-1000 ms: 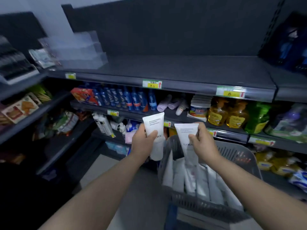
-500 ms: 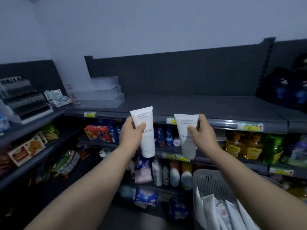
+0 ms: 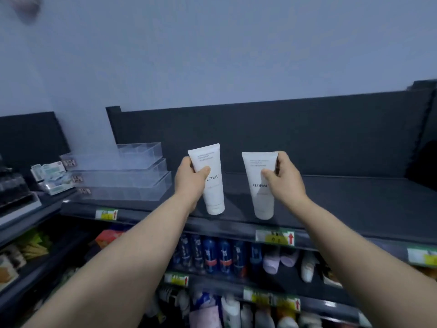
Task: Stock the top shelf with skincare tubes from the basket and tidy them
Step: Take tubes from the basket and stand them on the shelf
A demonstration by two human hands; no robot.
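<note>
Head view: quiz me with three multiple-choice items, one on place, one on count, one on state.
1. Stacked clear trays sit: A) at the top shelf's left end B) on the floor C) in a hand.
2. White FLORAL tubes held: A) one B) two C) four.
3. Left hand: A) open, empty B) grips a tube C) flat on shelf.
A, trays stand at its left end; B, one in the left hand, one in the right hand; B, its thumb and fingers wrap a tube.

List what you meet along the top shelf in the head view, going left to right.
Stacked clear trays → left hand → left tube → right tube → right hand. Each hand grips its own tube.
</note>
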